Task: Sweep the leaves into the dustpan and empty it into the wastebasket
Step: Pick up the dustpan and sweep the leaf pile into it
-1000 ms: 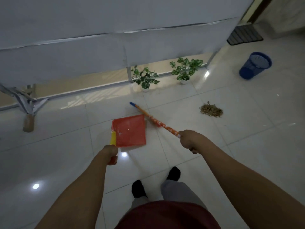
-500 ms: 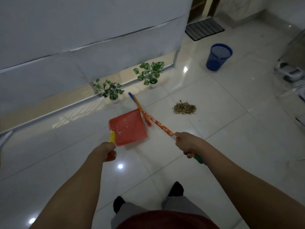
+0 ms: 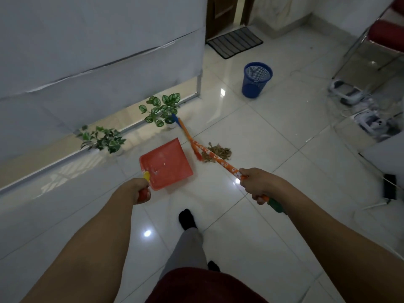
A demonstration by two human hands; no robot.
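Left hand (image 3: 140, 191): was wrapped round the handle of the red dustpan (image 3: 167, 164), which was held just ahead of it.
Right hand (image 3: 256, 184): gripped the orange broom (image 3: 209, 153).
Leaves (image 3: 217, 152): lay heaped beyond the right hand, at the broom's head.
Floor (image 3: 273, 132): glossy white tiles.
Plants (image 3: 162, 110): stood along the wall.
Wastebasket (image 3: 256, 79): blue, well beyond the leaves, near a doormat (image 3: 235, 41).

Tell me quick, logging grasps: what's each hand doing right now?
Left hand: closed on the dustpan handle.
Right hand: closed on the broom handle.
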